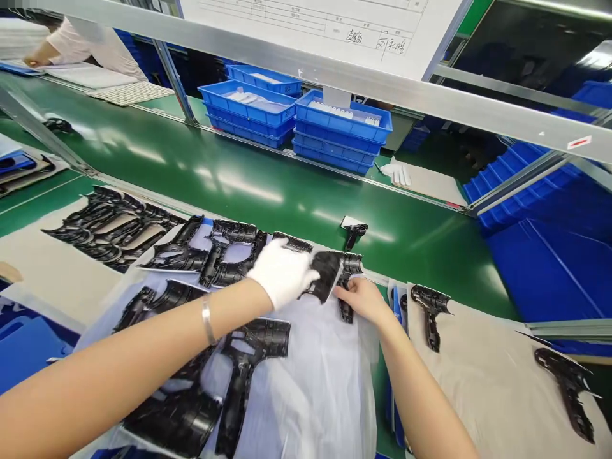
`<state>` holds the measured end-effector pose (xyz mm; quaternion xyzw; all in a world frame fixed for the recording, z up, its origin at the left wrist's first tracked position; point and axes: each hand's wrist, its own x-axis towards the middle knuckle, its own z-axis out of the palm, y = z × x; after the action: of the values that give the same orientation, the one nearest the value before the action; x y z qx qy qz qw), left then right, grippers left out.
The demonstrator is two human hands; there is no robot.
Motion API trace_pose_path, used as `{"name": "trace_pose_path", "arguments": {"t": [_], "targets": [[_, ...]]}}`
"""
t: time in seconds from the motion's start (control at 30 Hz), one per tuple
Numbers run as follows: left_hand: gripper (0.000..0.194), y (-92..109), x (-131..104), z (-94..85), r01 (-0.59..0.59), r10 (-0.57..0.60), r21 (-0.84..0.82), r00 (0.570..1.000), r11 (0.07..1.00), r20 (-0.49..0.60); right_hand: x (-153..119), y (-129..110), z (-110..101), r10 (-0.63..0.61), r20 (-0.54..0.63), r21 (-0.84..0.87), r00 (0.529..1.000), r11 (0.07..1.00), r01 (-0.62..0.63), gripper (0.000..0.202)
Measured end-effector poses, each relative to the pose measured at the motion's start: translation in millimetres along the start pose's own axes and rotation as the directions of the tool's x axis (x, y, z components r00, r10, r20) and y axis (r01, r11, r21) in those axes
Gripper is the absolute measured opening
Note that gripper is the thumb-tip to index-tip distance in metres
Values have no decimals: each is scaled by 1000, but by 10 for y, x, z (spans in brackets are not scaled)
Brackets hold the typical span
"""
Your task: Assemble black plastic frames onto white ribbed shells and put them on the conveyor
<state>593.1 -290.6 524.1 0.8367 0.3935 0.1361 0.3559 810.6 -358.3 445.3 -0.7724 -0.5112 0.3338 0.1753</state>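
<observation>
White-gloved fingers of the left hand (283,271) curl over a dark cloth (326,274), pressing it against a black plastic housing shell (348,280). The bare right hand (362,298) pinches the shell's grip from below, seemingly to steady it. It lies on thin clear film (315,376), among more black shells (229,255) laid side by side. Beyond runs the green conveyor belt (201,172), with stacked blue trays (335,127) behind.

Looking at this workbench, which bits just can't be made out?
- Head view: the black shell piece under the gloved left hand is blurred and half covered.
- The bare right hand hides the middle of the shell half it touches.
- The handwriting on the hanging sheet is too small to read.
</observation>
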Motion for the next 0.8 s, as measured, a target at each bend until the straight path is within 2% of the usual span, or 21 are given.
{"name": "trace_pose_path", "arguments": {"t": [0.03, 0.1, 0.2, 0.27, 0.4, 0.53, 0.67, 0.73, 0.8], "targets": [[25, -34, -67, -62, 96, -95, -122, 995, 988, 16, 11, 28, -24, 10, 34, 74, 999, 997, -12, 44], [38, -79, -223, -149, 240, -209, -344, 970, 908, 126, -3, 77, -68, 22, 103, 241, 994, 969, -47, 42], [42, -18, -483, -176, 394, -244, -626, 917, 673, 315, -72, 101, -92, 22, 186, 469, 982, 876, -108, 37], [43, 98, -623, -151, 441, -224, -740, 897, 507, 381, -123, 77, -90, 13, 227, 580, 974, 801, -146, 41], [38, 343, -758, -104, 456, -165, -851, 890, 262, 426, -239, -17, -99, 8, 267, 719, 964, 665, -205, 53], [36, 481, -807, -103, 437, -135, -899, 893, 41, 428, -432, -88, -135, 14, 231, 801, 973, 565, -198, 56], [44, 504, -882, -89, 379, -205, -925, 903, -36, 378, -710, -154, -159, 17, 182, 853, 983, 495, -167, 54], [48, 488, -939, -85, 356, -214, -930, 905, -85, 367, -873, -214, -144, 22, 161, 875, 987, 459, -154, 61], [50, 463, -1005, -93, 333, -214, -937, 912, -104, 349, -1046, -294, -101, 14, 109, 904, 994, 414, -105, 56]]}}
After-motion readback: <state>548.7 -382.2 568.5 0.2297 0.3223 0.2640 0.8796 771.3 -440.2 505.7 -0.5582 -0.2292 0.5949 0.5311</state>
